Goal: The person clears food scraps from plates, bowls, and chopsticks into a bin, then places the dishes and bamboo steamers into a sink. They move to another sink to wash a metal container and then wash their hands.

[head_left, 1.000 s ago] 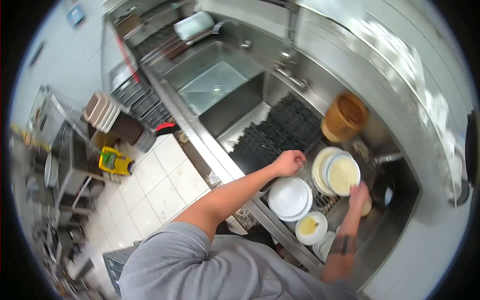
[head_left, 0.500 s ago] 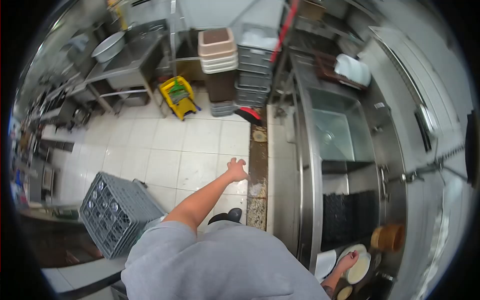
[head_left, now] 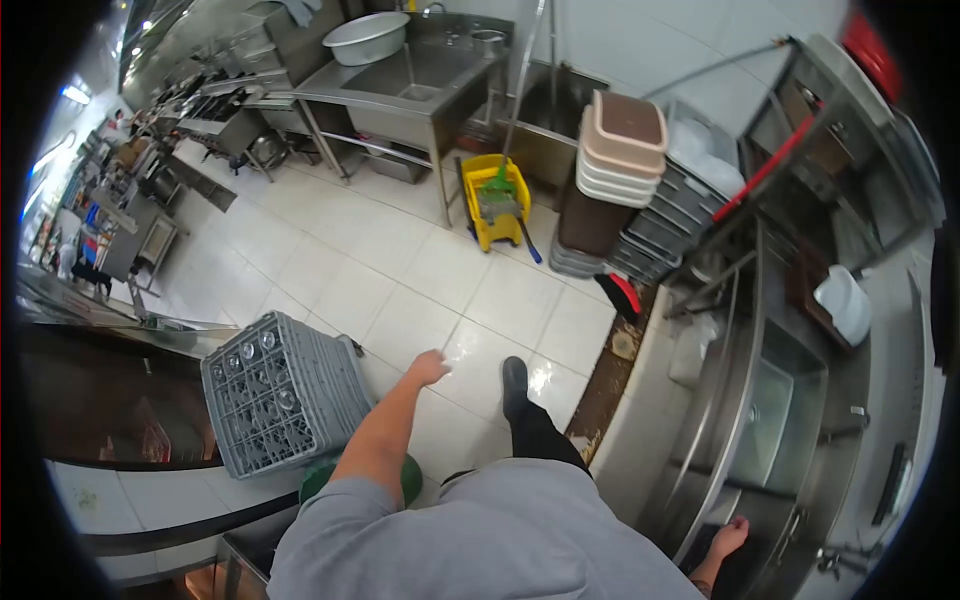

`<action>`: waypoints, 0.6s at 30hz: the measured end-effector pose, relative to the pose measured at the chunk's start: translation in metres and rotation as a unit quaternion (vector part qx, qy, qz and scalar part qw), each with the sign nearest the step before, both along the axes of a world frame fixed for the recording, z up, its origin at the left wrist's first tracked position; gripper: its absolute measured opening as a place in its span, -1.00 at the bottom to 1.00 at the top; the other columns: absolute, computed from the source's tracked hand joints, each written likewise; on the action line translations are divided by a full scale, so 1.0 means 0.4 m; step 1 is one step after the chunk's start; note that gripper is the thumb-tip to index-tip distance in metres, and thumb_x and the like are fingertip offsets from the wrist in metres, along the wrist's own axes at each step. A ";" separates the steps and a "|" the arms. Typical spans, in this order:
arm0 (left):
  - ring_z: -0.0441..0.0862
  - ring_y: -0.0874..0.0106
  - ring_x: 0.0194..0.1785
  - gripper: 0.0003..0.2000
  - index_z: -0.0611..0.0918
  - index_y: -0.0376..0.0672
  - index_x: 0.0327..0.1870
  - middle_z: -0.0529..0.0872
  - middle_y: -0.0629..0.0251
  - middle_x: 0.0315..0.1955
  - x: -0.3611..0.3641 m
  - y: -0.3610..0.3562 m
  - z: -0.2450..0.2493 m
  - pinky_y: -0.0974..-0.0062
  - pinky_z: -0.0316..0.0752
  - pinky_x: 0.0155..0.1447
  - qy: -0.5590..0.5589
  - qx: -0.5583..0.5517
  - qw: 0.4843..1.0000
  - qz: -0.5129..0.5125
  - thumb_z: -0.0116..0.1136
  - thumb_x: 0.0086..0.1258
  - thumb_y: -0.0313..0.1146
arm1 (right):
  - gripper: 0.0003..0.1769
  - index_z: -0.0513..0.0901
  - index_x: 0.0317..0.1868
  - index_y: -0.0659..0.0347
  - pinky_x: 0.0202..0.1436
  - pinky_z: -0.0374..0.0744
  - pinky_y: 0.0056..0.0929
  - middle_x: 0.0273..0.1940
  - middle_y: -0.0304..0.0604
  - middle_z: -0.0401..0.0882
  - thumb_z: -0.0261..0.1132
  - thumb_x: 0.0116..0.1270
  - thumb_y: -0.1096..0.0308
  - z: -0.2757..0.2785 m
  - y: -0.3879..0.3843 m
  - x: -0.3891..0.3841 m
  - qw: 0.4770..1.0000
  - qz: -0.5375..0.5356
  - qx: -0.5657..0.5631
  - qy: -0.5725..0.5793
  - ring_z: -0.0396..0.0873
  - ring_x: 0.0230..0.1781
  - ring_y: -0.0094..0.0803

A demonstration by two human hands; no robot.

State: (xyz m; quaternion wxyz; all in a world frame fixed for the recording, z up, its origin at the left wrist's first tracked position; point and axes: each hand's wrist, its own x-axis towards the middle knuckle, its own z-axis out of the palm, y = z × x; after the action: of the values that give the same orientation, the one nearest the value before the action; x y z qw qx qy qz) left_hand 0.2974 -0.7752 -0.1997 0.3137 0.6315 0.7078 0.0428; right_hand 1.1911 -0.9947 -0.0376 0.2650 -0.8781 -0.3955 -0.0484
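Note:
My left hand (head_left: 430, 367) hangs over the white tiled floor (head_left: 400, 318), its fingers curled in and hard to make out. Left of that arm stands a stack of grey glass racks (head_left: 285, 390), with glasses in the top one. At the lower right, my right hand (head_left: 732, 537) is over the steel sink counter (head_left: 735, 440), fingers bent; whether it holds anything is too small to tell. One dark boot (head_left: 515, 378) is forward on the tiles.
Ahead are a yellow mop bucket (head_left: 495, 205), stacked bins (head_left: 610, 170), grey crates (head_left: 680, 215) and a sink table (head_left: 400, 95) with a white basin (head_left: 366, 38). A brown floor channel (head_left: 610, 385) runs beside the right counter. Distant people are at the far left.
The view has swung left, showing more of the kitchen. My left hand's spread fingers have curled in. The right hand is no longer over the plates, and a boot has come forward.

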 end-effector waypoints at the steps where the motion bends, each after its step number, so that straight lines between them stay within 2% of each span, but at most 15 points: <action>1: 0.59 -0.01 0.23 -0.53 0.73 -0.26 -0.01 0.71 -0.06 0.08 -0.089 -0.032 -0.034 0.10 0.48 0.32 0.049 -0.022 0.998 0.014 0.18 0.36 0.02 | -0.88 0.64 -0.17 0.34 -0.06 0.58 -0.20 -0.28 0.03 0.69 0.19 0.35 0.54 0.026 0.128 -0.043 1.000 0.027 -0.003 -0.007 0.62 -0.26 -0.12; 2: 0.60 -0.02 0.20 -0.57 0.74 -0.25 -0.06 0.72 -0.05 0.05 -0.156 -0.060 -0.029 0.08 0.49 0.30 0.106 -0.095 0.990 0.014 0.16 0.38 -0.01 | -0.87 0.65 -0.15 0.33 -0.05 0.58 -0.19 -0.28 0.02 0.70 0.18 0.38 0.52 0.032 0.273 -0.074 0.998 0.053 0.001 0.018 0.62 -0.25 -0.17; 3: 0.62 -0.03 0.16 -0.58 0.75 -0.24 -0.11 0.76 -0.02 -0.04 -0.218 -0.114 -0.029 0.06 0.51 0.26 0.131 -0.067 0.988 0.038 0.14 0.39 -0.01 | -0.86 0.65 -0.13 0.33 -0.04 0.58 -0.20 -0.27 0.02 0.69 0.18 0.40 0.50 -0.019 0.435 -0.073 0.994 0.103 0.026 -0.003 0.62 -0.25 -0.21; 4: 0.64 -0.02 0.15 -0.62 0.78 -0.21 -0.11 0.77 -0.01 -0.06 -0.281 -0.156 -0.008 0.05 0.53 0.24 0.193 -0.090 0.972 -0.102 0.13 0.40 -0.06 | -0.84 0.67 -0.11 0.33 -0.03 0.59 -0.22 -0.27 0.01 0.70 0.19 0.41 0.48 -0.027 0.613 -0.156 0.988 0.140 0.064 0.029 0.63 -0.24 -0.24; 5: 0.67 -0.01 0.12 -0.64 0.80 -0.16 -0.10 0.79 0.01 -0.07 -0.341 -0.222 -0.080 0.06 0.55 0.24 0.138 -0.096 0.985 0.042 0.13 0.38 -0.07 | -0.83 0.68 -0.10 0.32 -0.02 0.59 -0.24 -0.26 0.03 0.71 0.20 0.42 0.45 0.018 0.794 -0.260 0.985 0.153 -0.017 0.074 0.64 -0.23 -0.20; 6: 0.70 -0.01 0.08 -0.62 0.80 -0.14 -0.07 0.79 0.00 -0.06 -0.317 -0.262 0.044 0.06 0.57 0.21 0.049 -0.088 0.963 0.248 0.15 0.35 -0.05 | -0.81 0.69 -0.09 0.32 -0.03 0.59 -0.25 -0.27 0.05 0.71 0.21 0.40 0.42 -0.002 0.977 -0.362 0.969 0.244 0.032 0.039 0.66 -0.22 -0.16; 7: 0.71 -0.02 0.08 -0.60 0.80 -0.15 -0.08 0.79 0.01 -0.08 -0.343 -0.290 0.076 0.08 0.58 0.19 0.012 -0.083 0.958 0.273 0.17 0.34 -0.02 | -0.81 0.68 -0.08 0.31 -0.04 0.59 -0.26 -0.24 0.06 0.71 0.23 0.38 0.42 0.070 1.150 -0.567 0.968 0.224 0.012 0.110 0.67 -0.20 -0.14; 9: 0.75 0.04 -0.01 -0.59 0.80 -0.15 -0.10 0.81 0.04 -0.15 -0.341 -0.385 0.115 0.14 0.60 0.10 -0.055 -0.080 0.930 0.355 0.20 0.34 0.02 | -0.77 0.70 -0.03 0.27 0.00 0.61 -0.25 -0.14 0.04 0.75 0.23 0.36 0.43 -0.014 1.502 -0.810 0.917 0.371 0.013 0.142 0.71 -0.14 -0.13; 10: 0.78 0.10 -0.09 -0.60 0.80 -0.15 -0.11 0.83 0.06 -0.20 -0.332 -0.416 0.131 0.18 0.63 0.01 -0.084 -0.077 0.904 0.412 0.21 0.34 0.02 | -0.74 0.70 0.00 0.27 0.03 0.63 -0.24 -0.11 0.04 0.76 0.23 0.36 0.43 0.068 1.610 -1.023 0.900 0.391 -0.061 0.181 0.73 -0.10 -0.11; 12: 0.69 0.43 -0.47 -0.67 0.80 -0.14 -0.19 0.76 0.22 -0.47 -0.308 -0.490 0.127 0.37 0.55 -0.32 -0.196 -0.042 0.803 0.561 0.27 0.35 -0.04 | -0.72 0.73 -0.02 0.21 0.04 0.64 -0.15 -0.13 0.10 0.74 0.30 0.31 0.31 0.074 1.840 -1.352 0.828 0.540 -0.136 0.064 0.71 -0.05 0.03; 13: 0.69 0.36 -0.48 -0.72 0.78 -0.13 -0.27 0.74 0.21 -0.52 -0.283 -0.524 0.141 0.31 0.55 -0.34 -0.186 -0.038 0.781 0.594 0.22 0.39 -0.10 | -0.71 0.74 -0.06 0.20 0.05 0.63 -0.10 -0.14 0.12 0.73 0.31 0.28 0.24 0.062 1.933 -1.511 0.773 0.625 -0.111 0.023 0.69 -0.05 0.09; 14: 0.70 0.29 -0.46 -0.76 0.75 -0.12 -0.32 0.73 0.19 -0.50 -0.290 -0.578 0.124 0.25 0.57 -0.34 -0.009 -0.032 0.941 0.336 0.17 0.41 -0.17 | -0.71 0.73 -0.11 0.23 0.04 0.63 -0.07 -0.14 0.12 0.73 0.29 0.26 0.24 0.100 1.986 -1.674 0.742 0.654 -0.143 0.020 0.68 -0.05 0.09; 15: 0.72 0.26 -0.39 -0.77 0.73 -0.12 -0.28 0.74 0.19 -0.43 -0.274 -0.602 0.124 0.20 0.59 -0.30 0.122 -0.045 0.978 0.166 0.11 0.43 -0.21 | -0.71 0.72 -0.14 0.25 0.02 0.63 -0.07 -0.16 0.13 0.73 0.29 0.26 0.22 0.078 2.063 -1.817 0.722 0.678 -0.135 -0.022 0.69 -0.08 0.09; 16: 0.72 0.26 -0.38 -0.78 0.73 -0.12 -0.27 0.74 0.19 -0.43 -0.245 -0.613 0.120 0.20 0.59 -0.30 0.097 -0.071 0.974 0.190 0.11 0.43 -0.21 | -0.70 0.73 -0.14 0.24 0.00 0.64 -0.07 -0.18 0.13 0.73 0.31 0.27 0.20 0.132 2.096 -1.958 0.698 0.699 -0.152 0.001 0.70 -0.11 0.09; 18: 0.72 0.26 -0.37 -0.78 0.73 -0.12 -0.25 0.74 0.19 -0.42 -0.193 -0.596 0.101 0.21 0.59 -0.30 -0.061 -0.132 0.903 0.404 0.10 0.43 -0.21 | -0.69 0.74 -0.12 0.24 0.00 0.66 -0.09 -0.19 0.12 0.75 0.33 0.27 0.19 0.141 2.162 -2.194 0.707 0.695 -0.122 0.041 0.71 -0.13 0.09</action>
State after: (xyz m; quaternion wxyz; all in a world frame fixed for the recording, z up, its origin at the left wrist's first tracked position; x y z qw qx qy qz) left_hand 0.2201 -1.0136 -0.1594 0.3930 0.2404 0.8807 0.1102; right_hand 0.3134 -0.1298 0.0188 0.1300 -0.3801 -0.8852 0.2347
